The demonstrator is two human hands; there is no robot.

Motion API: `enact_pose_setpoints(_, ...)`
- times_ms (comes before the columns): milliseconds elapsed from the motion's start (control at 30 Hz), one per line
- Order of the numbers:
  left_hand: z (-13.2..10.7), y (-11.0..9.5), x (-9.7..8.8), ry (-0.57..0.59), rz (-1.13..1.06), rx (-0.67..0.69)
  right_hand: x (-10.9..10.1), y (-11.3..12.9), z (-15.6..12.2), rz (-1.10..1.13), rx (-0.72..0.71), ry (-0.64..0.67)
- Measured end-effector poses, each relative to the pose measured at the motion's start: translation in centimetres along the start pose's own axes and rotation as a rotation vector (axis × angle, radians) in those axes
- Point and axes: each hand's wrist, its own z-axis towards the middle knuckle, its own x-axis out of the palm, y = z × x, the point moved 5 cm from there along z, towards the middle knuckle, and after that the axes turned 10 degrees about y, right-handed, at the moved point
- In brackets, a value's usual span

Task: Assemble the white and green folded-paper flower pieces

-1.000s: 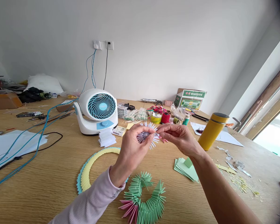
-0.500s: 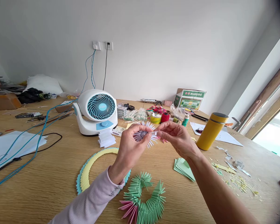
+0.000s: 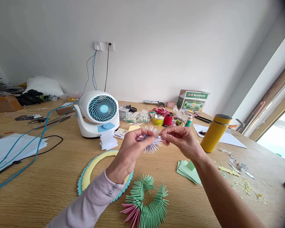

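Above the table, a pale lilac folded-paper ring with spikes all round is up in the air between my hands. My left hand pinches it from the left, thumb and forefinger across its middle. The fingers of my right hand are closed at its right edge; whether they grip a separate small paper piece there is hidden. Below lie a curved chain of green folded-paper pieces with a pink section, and a yellow-and-blue folded-paper ring, partly behind my left forearm.
A white fan stands at the left, with white paper slips beside it. Green paper sheets lie near my right wrist. A yellow flask and paper scraps are on the right; blue cables cross the left.
My left hand has shifted slightly, and the lilac ring has turned, showing more of its lower spikes. My right fingers have moved a little closer in against its edge.
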Motion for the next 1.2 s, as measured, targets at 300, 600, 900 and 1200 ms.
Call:
enact_pose_setpoints(300,0.1,0.0,0.2,0.008,-0.1,-0.038,0.2,0.5,0.0,-0.039,-0.044,-0.01)
enact_pose_setpoints(600,0.0,-0.2,0.2,0.01,-0.026,0.007,0.2,-0.2,0.0,0.006,-0.007,-0.019)
enact_pose_setpoints(900,0.2,-0.3,-0.2,-0.019,0.038,0.04,0.5,1.0,-0.2,-0.103,-0.002,-0.007)
enact_pose_setpoints(1200,0.3,-0.2,0.0,-0.018,0.119,0.06,0.5,0.7,-0.3,-0.154,-0.004,-0.055)
